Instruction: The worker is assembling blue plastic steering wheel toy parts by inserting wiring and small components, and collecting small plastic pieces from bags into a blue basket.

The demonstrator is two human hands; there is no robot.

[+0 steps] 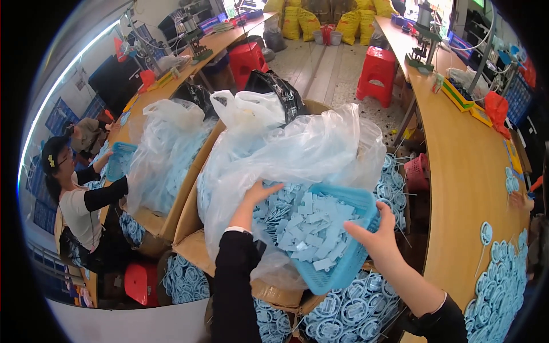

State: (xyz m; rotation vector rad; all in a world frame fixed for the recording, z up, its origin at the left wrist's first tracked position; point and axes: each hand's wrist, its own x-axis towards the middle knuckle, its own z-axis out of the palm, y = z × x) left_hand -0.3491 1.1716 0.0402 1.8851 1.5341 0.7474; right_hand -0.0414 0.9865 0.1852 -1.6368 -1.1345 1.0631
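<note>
My right hand [376,231] grips the right rim of a light-blue plastic basket [329,284], thumb inside and fingers outside. The basket is tilted to the left over a big cardboard box lined with a clear plastic bag [320,140]. Flat pale-blue plastic pieces [317,228] fill much of the basket; more pieces [277,211] lie in the bag at its lower left edge. Beside those pieces, my left hand [256,195] touches the bag's opening with its visible fingers stretched out. Its other fingers are partly hidden.
Boxes of round blue plastic parts [349,308] stand below the basket. To the left is another bag-lined carton [171,154], with a co-worker [77,194] beside it. A long wooden table [457,171] runs along the right, holding piled blue parts [497,286]. Red stools [376,74] stand beyond.
</note>
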